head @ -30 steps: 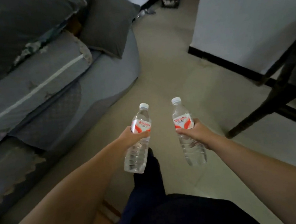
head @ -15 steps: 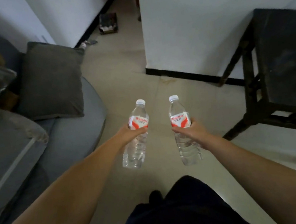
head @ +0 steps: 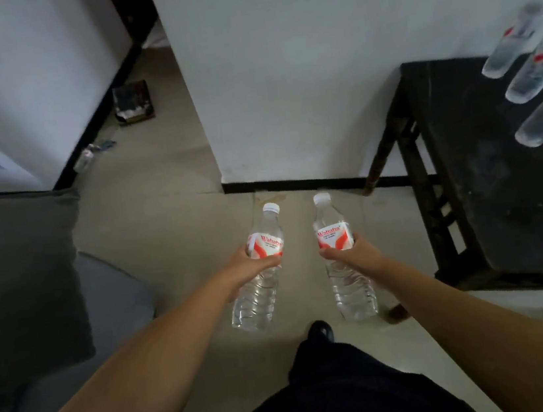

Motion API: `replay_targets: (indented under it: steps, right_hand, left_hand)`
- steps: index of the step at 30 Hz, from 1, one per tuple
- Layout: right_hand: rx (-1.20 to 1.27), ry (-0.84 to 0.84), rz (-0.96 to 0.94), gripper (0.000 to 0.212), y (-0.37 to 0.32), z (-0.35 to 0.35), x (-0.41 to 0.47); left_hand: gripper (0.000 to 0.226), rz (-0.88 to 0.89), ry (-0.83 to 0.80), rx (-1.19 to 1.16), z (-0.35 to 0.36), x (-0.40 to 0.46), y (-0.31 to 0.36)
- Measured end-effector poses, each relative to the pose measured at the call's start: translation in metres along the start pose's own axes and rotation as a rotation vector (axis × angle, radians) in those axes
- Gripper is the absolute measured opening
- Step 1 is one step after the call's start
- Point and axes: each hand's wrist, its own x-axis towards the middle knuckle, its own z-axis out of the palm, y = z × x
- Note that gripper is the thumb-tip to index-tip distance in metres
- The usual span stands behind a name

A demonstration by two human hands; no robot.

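Head view, single frame. Both arms come in from the lower corners, stretched forward and nearly straight at the elbow, with the forearms converging toward mid-frame.

The left hand (head: 254, 266) is wrapped round the left bottle (head: 254, 306) at the lower edge of its red-and-white label. The thumb lies across the front and the fingers pass round the far side (hidden from me). The right hand (head: 356, 258) holds the right bottle (head: 354, 295) the same way, thumb across the front just under the label and back of the hand turned outward.

Both bottles are clear with white caps and are held in the air above the floor (head: 169, 226), caps pointing away from the body. The caps lean in toward each other, so the bases sit further apart. The bottles are near one another but not touching.

A dark shoe (head: 320, 330) shows below, between the two bases.

To the right is a dark table (head: 484, 177) with four bottles (head: 535, 67) at its far edge. They are blurred, so I cannot tell whether they are standing or lying. To the left a grey cushion (head: 20, 273) sits on a sofa (head: 116, 295). A white wall (head: 281, 83) corner is straight ahead.
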Motion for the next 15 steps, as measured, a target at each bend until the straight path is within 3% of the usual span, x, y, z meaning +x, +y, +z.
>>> replay_targets:
  steps: [3, 9, 15]
  right_hand:
    - [-0.038, 0.023, -0.034, 0.034, -0.036, -0.032, 0.041]
    - [0.014, 0.110, -0.001, 0.051, -0.064, -0.082, 0.097]
    - [0.070, 0.196, 0.076, 0.031, -0.081, -0.110, 0.146]
  left_hand:
    - [0.049, 0.043, -0.021, -0.043, 0.001, 0.039, 0.058]
    - [0.074, 0.034, -0.113, -0.052, 0.016, 0.105, 0.118]
    - [0.053, 0.019, -0.249, 0.104, 0.034, 0.180, 0.169]
